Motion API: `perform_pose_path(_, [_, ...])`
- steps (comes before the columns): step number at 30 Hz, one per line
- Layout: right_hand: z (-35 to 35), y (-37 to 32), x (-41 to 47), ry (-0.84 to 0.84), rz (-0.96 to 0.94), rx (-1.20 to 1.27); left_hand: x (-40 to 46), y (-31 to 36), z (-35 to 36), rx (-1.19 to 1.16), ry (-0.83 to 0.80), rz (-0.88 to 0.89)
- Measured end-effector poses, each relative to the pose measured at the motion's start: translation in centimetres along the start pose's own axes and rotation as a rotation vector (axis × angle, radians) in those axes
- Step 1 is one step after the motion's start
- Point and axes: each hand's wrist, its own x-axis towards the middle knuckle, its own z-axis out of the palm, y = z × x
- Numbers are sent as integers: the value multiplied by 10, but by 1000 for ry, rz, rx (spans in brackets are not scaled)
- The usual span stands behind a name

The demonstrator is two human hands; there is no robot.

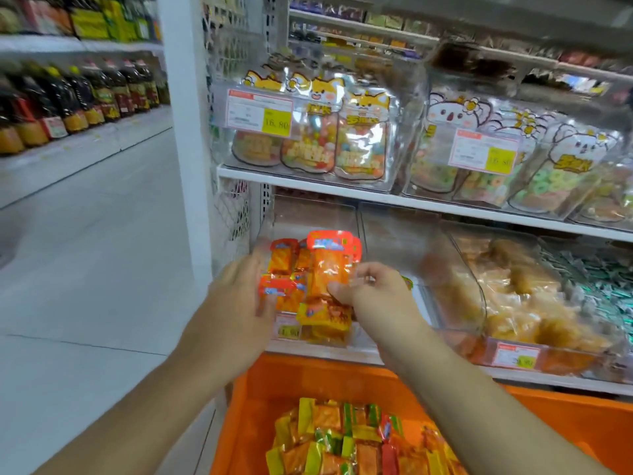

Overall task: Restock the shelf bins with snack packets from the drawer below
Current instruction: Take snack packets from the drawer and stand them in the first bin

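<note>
Snack packets point(318, 269) between both hands, above tag "1.80" point(287, 331).

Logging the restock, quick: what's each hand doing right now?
Left hand: open, straight fingers against the orange snack packets.
Right hand: fingers pinching the same snack packets.

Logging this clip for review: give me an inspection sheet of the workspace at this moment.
Surface: white shelf over orange drawer.
Job's things: orange snack packets at the clear bin; more packets in the drawer.
Clutter: neighbouring bin of tan snacks; price tag.
Grippers: left hand open beside the packets; right hand pinches a packet.
Cables: nothing seen.
Surroundings: candy bags above; bottles across the aisle.
</note>
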Motion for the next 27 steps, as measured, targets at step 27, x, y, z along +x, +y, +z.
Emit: perform_pose_path(27, [116, 49, 196, 78, -110, -1208, 28, -48, 11, 161, -99, 32])
